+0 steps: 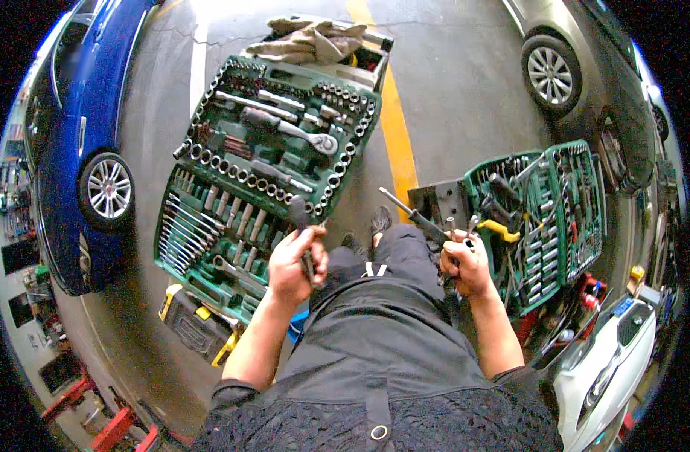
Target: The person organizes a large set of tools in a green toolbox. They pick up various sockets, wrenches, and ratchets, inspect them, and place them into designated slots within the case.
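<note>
My left hand [293, 264] is closed around a dark-handled tool [298, 213], its end poking up above the fist; its exact kind is blurred. Closed as well, my right hand [467, 264] grips a screwdriver-like driver [424, 221] with a dark handle and a metal shaft pointing up and left. Another small metal piece [452, 221] shows by the right fingers, too small to name. Beyond my left hand lies an open green socket set case [268, 69] with sockets, a ratchet [318, 142] and combination wrenches [185, 237]. A second green tool case [544, 167] stands open beside my right hand.
Grey-brown cloths [307, 41] lie on the cart past the large case. A black and yellow toolbox [198, 324] sits at lower left. A blue car [96, 98] is on the left, a light-coloured car [548, 30] at far right. A white car part [608, 369] is at lower right.
</note>
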Demonstrator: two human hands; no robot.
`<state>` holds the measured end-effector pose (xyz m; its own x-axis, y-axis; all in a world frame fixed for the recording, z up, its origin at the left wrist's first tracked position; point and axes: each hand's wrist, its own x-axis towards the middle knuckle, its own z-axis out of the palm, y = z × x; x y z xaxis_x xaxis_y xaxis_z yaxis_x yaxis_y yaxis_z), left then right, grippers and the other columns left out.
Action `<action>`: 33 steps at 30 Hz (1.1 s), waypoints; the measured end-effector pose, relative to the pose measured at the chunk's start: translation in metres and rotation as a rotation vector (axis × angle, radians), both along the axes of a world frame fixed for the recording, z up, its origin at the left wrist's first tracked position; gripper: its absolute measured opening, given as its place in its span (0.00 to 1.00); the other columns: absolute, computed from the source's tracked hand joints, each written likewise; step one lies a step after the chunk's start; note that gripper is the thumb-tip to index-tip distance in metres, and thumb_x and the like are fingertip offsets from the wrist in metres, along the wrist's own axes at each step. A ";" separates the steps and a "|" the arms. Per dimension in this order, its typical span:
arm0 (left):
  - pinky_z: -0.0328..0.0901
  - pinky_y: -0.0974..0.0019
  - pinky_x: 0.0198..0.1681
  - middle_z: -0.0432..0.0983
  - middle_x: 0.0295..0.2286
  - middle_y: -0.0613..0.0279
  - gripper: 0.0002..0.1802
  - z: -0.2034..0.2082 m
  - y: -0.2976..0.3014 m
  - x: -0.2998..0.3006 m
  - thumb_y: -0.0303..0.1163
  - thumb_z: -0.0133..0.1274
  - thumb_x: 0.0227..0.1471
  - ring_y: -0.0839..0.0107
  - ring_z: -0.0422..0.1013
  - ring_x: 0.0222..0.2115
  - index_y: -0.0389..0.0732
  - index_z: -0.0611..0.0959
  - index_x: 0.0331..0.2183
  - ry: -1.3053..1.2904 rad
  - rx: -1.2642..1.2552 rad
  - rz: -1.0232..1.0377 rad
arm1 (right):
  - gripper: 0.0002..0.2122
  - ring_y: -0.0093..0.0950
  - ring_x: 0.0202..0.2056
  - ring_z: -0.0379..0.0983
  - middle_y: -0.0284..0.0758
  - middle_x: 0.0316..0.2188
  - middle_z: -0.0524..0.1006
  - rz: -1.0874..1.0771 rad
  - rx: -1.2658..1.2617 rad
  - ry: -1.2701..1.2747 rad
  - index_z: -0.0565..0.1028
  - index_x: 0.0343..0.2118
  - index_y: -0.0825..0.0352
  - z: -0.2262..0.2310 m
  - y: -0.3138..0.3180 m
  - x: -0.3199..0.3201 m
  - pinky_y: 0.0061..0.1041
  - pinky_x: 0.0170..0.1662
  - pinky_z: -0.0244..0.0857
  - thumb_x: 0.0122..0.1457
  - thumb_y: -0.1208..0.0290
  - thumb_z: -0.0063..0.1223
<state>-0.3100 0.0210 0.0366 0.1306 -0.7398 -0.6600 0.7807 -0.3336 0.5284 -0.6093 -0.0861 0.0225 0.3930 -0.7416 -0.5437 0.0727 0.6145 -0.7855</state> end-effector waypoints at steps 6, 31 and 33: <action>0.53 0.72 0.11 0.61 0.14 0.67 0.10 -0.024 0.019 0.024 0.35 0.47 0.57 0.73 0.59 0.12 0.41 0.72 0.27 -0.002 0.018 0.258 | 0.05 0.15 0.13 0.57 0.24 0.13 0.63 -0.100 0.011 0.048 0.69 0.25 0.63 0.004 -0.031 -0.005 0.18 0.18 0.51 0.53 0.74 0.54; 0.54 0.74 0.12 0.68 0.16 0.66 0.10 -0.012 -0.100 -0.206 0.34 0.58 0.50 0.77 0.61 0.11 0.40 0.75 0.29 -0.117 -0.064 -0.636 | 0.07 0.18 0.12 0.57 0.26 0.13 0.64 -0.454 0.306 -0.366 0.69 0.25 0.60 0.034 0.120 -0.091 0.20 0.18 0.51 0.59 0.70 0.50; 0.54 0.74 0.12 0.68 0.15 0.66 0.10 -0.008 -0.094 -0.218 0.34 0.58 0.51 0.77 0.62 0.11 0.40 0.76 0.29 -0.191 -0.080 -0.654 | 0.08 0.16 0.13 0.57 0.23 0.14 0.62 -0.429 0.304 -0.206 0.69 0.25 0.61 0.038 0.120 -0.101 0.19 0.20 0.52 0.61 0.68 0.50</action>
